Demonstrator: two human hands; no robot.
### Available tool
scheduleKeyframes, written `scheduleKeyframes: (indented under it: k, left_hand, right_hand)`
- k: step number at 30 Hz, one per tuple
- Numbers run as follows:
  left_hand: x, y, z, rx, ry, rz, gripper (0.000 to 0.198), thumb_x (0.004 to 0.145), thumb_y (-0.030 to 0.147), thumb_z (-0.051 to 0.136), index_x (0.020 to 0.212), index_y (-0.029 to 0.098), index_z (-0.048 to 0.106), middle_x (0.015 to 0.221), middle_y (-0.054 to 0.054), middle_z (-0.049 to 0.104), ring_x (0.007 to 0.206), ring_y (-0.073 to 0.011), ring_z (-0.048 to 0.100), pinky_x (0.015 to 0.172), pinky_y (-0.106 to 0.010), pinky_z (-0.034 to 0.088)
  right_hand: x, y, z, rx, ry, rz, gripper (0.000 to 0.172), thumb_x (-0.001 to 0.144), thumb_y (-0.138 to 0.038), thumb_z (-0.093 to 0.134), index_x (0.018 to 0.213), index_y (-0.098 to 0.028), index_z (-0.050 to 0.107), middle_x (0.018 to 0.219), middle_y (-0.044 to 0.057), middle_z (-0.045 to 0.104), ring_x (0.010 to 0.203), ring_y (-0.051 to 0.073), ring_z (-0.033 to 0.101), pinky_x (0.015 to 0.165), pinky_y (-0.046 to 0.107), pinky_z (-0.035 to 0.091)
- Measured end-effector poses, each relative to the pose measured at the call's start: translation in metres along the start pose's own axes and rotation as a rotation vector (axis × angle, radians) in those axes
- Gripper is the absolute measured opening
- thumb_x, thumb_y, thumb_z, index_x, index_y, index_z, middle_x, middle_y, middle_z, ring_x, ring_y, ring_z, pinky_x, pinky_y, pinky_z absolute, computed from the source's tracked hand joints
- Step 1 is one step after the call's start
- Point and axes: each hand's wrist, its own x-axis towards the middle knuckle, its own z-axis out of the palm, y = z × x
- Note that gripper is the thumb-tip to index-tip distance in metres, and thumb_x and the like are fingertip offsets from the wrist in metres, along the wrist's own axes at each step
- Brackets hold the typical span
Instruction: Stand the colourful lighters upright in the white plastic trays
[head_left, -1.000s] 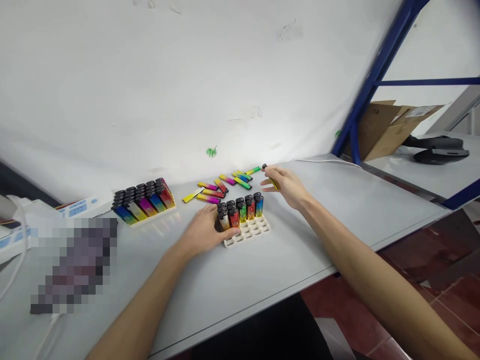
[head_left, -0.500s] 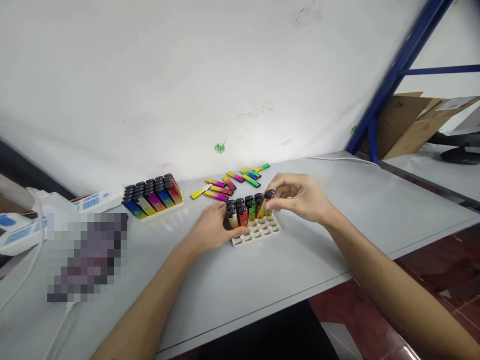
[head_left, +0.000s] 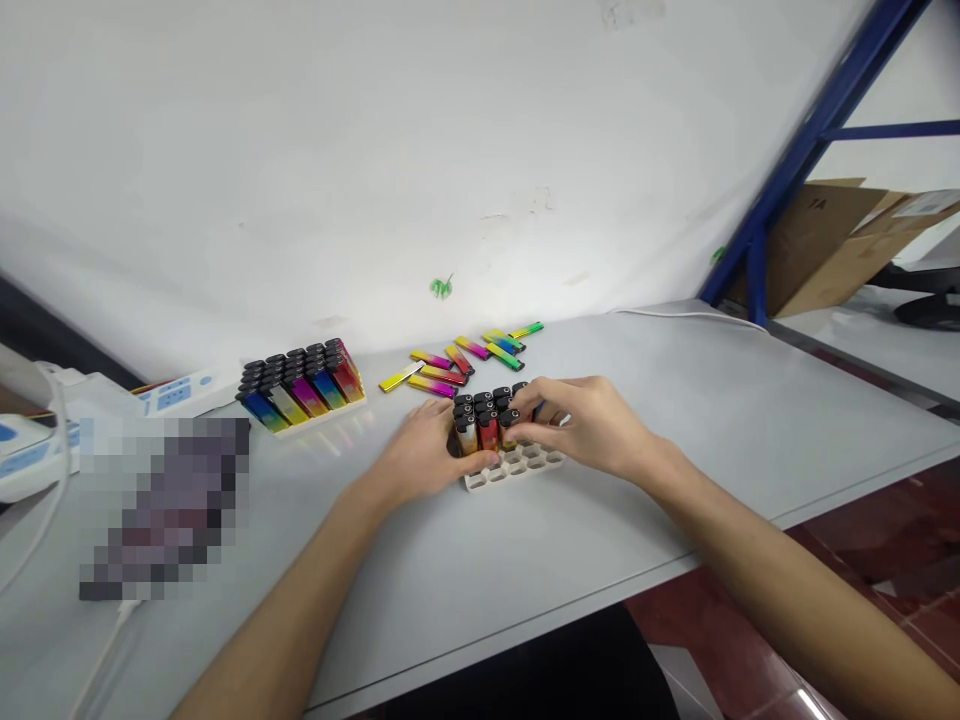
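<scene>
A pale tray with rows of sockets sits on the table in front of me, and several upright lighters with black tops stand in it. My left hand grips the tray's left end, its thumb along the front by the lighters and its fingers behind. Between thumb and fingers, my right hand pinches a lighter with a yellowish body, beside the red one in the front filled row. My fingers cover part of it, so I cannot tell how deep it sits. Front sockets show bare.
Loose colourful lighters lie behind the tray near the wall. A second tray full of lighters stands to the left. Further left are a blurred-out dark object with a cable and a white power strip. A blue frame rises at right.
My right hand has moved left and slightly nearer with the lighter, from the tray's right side to beside the red lighter. My left hand stays on the tray. The view has shifted slightly.
</scene>
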Motion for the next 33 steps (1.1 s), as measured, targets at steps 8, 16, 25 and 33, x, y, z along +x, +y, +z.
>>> scheduleKeyframes:
  k: [8, 16, 25, 33]
  left_hand:
    - [-0.002, 0.002, -0.002, 0.016, -0.029, -0.014, 0.048, 0.076, 0.068, 0.064, 0.095, 0.024, 0.067, 0.101, -0.006, 0.064, 0.099, -0.0300, 0.059, 0.084, -0.042, 0.048]
    - [-0.002, 0.002, -0.002, 0.020, -0.025, -0.010, 0.049, 0.077, 0.068, 0.063, 0.098, 0.023, 0.065, 0.102, -0.007, 0.065, 0.100, -0.0302, 0.060, 0.086, -0.042, 0.048]
    - [-0.002, 0.000, -0.003, -0.003, -0.025, -0.009, 0.052, 0.075, 0.071, 0.062, 0.089, 0.021, 0.062, 0.094, -0.007, 0.064, 0.092, -0.0286, 0.061, 0.081, -0.041, 0.049]
    - [-0.001, -0.001, -0.004, -0.075, -0.035, 0.036, 0.045, 0.075, 0.061, 0.069, 0.102, 0.025, 0.066, 0.107, -0.005, 0.067, 0.104, -0.0292, 0.061, 0.089, -0.039, 0.049]
  right_hand:
    - [0.002, -0.001, 0.001, -0.050, 0.000, 0.036, 0.019, 0.080, -0.033, 0.079, 0.089, -0.022, 0.066, 0.073, -0.002, 0.074, 0.056, 0.012, 0.065, 0.055, 0.022, 0.049]
    - [0.003, 0.002, -0.007, -0.148, 0.308, 0.036, 0.039, 0.092, -0.050, 0.061, 0.068, -0.020, 0.065, 0.052, -0.002, 0.061, 0.044, 0.010, 0.049, 0.048, 0.025, 0.037]
    - [0.054, 0.105, 0.008, -0.415, 0.144, 0.358, 0.043, 0.101, -0.034, 0.036, 0.135, -0.018, 0.058, 0.102, 0.012, 0.068, 0.088, 0.025, 0.064, 0.081, 0.035, 0.047]
    - [0.086, 0.141, 0.023, -0.575, -0.079, 0.421, 0.056, 0.103, -0.050, 0.019, 0.142, -0.030, 0.054, 0.113, 0.016, 0.058, 0.109, 0.033, 0.057, 0.094, 0.044, 0.044]
